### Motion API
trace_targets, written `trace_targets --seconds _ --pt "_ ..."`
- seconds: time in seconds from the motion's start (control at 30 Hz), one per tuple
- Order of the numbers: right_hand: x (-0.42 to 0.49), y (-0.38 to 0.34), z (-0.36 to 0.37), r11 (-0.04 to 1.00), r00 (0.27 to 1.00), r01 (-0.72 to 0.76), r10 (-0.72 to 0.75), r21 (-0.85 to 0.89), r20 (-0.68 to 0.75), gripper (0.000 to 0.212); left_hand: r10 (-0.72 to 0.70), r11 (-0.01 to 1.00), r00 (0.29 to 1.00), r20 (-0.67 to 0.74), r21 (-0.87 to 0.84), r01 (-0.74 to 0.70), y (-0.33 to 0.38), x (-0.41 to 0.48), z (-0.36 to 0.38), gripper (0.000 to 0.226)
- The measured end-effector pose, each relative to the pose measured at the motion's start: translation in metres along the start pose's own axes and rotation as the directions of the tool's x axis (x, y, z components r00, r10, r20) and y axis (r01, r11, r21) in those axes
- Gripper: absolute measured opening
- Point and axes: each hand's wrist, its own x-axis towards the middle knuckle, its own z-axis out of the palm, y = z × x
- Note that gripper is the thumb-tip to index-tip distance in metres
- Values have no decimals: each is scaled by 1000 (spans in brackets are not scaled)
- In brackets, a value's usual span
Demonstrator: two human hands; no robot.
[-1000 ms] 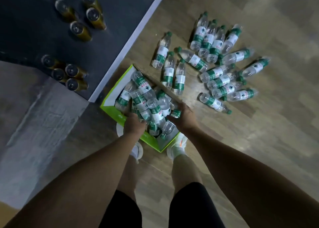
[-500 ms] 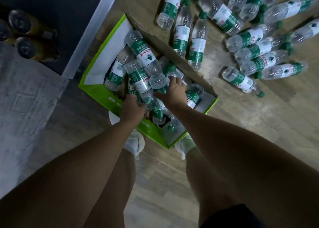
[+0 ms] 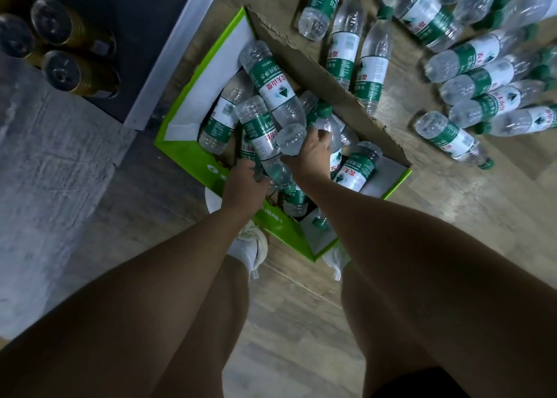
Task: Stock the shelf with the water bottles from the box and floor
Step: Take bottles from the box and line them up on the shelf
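Down in the green box (image 3: 184,153) on the wooden floor (image 3: 301,322), both hands are among the jumbled water bottles. The left hand (image 3: 245,186) curls its fingers round what looks like the neck end of a labelled bottle (image 3: 260,132), the grip partly hidden. The right hand (image 3: 310,153) clasps a green-capped bottle (image 3: 330,126) near the box's middle. The loose bottles (image 3: 452,135) lie on their sides beyond the cardboard flap (image 3: 331,75). At upper left the dark shelf (image 3: 144,12) holds amber bottles (image 3: 78,75).
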Motion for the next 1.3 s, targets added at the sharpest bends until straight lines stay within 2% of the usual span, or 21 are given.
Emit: trace_targets --seconds 0.13,0.23,0.5,0.67,0.83,0.97,1.03,1.1,1.17,1.23,1.3 --pt "-16 8 -17 988 998 26 -33 154 46 72 28 999 1000 5 45 -28 6 -15 -8 30" --pt "-26 7 -39 969 1000 12 -13 248 0 69 55 996 998 27 68 -57 15 -30 -13 22" --pt "-51 -21 -91 967 999 -1 12 255 -42 70 124 983 985 119 122 -139 42 -65 -22 63" --pt "-62 -37 -107 959 999 14 -2 282 -43 75 117 989 982 149 71 -128 56 -72 -25 77" --pt "-61 -39 -109 954 1000 -19 17 300 9 95 84 991 989 123 96 -96 60 -69 -17 68" --pt "-64 -33 -116 941 998 -57 44 332 44 76 92 984 990 111 143 -107 59 -68 -15 62" --pt "-68 -27 -119 943 998 -61 48 328 49 78 94 975 989 113 192 -114 60 -68 -18 60" --pt "-74 -24 -126 976 998 62 -67 210 16 95 96 959 988 120 255 -125 61 -69 -22 58" --pt "-77 -23 -134 965 969 245 -239 -98 66 101 105 935 986 131 323 -143 63 -69 -27 57" --pt "-75 -22 -137 797 896 443 -388 -410 213 96 119 909 983 138 384 -164 66 -69 -31 58" --pt "-73 -21 -137 590 826 559 -456 -582 332 96 137 889 981 139 420 -183 69 -68 -33 59"
